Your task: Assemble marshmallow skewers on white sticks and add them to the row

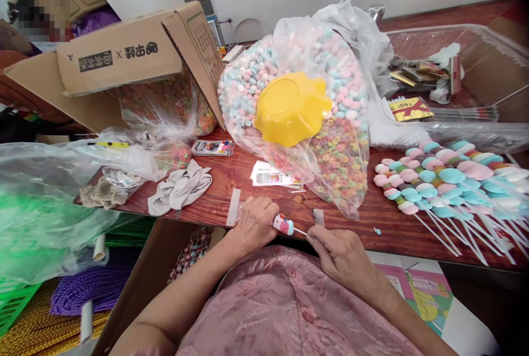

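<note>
At the table's front edge, my left hand (257,222) is closed around a marshmallow skewer (283,224) in a printed wrapper. A pale blue end sticks out of the wrapper toward the right. My right hand (336,246) pinches the skewer's thin white stick. Much of the wrapped part is hidden by my left fingers. Just beyond my hands lie printed labels (270,175) and a dark thin loop (301,198). To the right is a pile of unwrapped marshmallow skewers (450,179), their sticks pointing toward the front edge.
A yellow wavy-edged bowl (293,108) rests upside down on a large bag of candies (347,152). An open carton (124,53) stands at left, near a grey cloth (181,187). A clear plastic bin (496,64) is at back right. Another person is partly visible far left.
</note>
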Demonstrator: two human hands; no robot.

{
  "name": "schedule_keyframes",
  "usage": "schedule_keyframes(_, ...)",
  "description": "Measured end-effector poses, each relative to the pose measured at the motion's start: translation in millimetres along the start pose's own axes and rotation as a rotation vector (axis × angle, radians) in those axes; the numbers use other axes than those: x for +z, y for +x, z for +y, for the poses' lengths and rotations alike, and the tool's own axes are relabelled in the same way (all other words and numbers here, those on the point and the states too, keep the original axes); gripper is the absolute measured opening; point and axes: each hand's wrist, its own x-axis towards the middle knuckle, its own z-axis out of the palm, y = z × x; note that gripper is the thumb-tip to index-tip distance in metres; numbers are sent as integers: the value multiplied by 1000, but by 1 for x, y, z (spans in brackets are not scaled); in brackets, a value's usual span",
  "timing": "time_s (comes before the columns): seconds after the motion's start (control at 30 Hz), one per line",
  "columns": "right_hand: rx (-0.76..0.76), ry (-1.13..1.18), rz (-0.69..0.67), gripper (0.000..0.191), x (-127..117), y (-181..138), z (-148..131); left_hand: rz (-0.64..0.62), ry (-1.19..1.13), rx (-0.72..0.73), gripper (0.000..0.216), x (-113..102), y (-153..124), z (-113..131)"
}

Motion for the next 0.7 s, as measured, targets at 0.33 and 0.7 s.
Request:
schedule_keyframes(0.33,156,250,-39,22,-30,24,4,156,20,142,15,2,6,-1)
schedule_keyframes(0.7,-98,29,-377,26,-19,62,8,90,82,239,6,-1,16,6)
